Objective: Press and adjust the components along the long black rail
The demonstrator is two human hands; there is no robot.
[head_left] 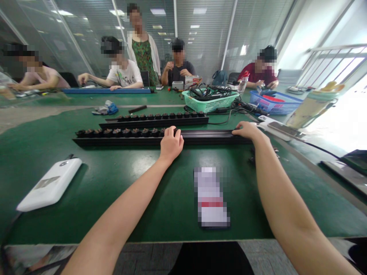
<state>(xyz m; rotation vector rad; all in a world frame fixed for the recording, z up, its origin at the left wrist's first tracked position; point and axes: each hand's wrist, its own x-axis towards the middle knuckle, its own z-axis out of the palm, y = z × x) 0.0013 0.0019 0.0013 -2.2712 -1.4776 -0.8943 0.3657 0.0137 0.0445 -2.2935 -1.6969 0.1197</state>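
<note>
A long black channel-shaped rail [206, 136] lies across the green table in front of me. Round black parts [126, 132] sit in a row along its left half; the right half shows a smooth, shiny surface. My left hand [171, 146] is closed over the rail's middle, at the right end of that row, and its fingers hide what lies under them. At the rail's right end, my right hand [248, 130] pinches the edge between thumb and fingers. Behind it lies a second black rail [155, 121], also carrying a row of round parts.
A phone [212, 198] lies between my forearms, and a white power bank [54, 183] rests at left. Farther back are a green basket [210, 103] of cables, a blue basket [275, 104], gloves [105, 108] and a cup [309, 109]. Several people are across the table.
</note>
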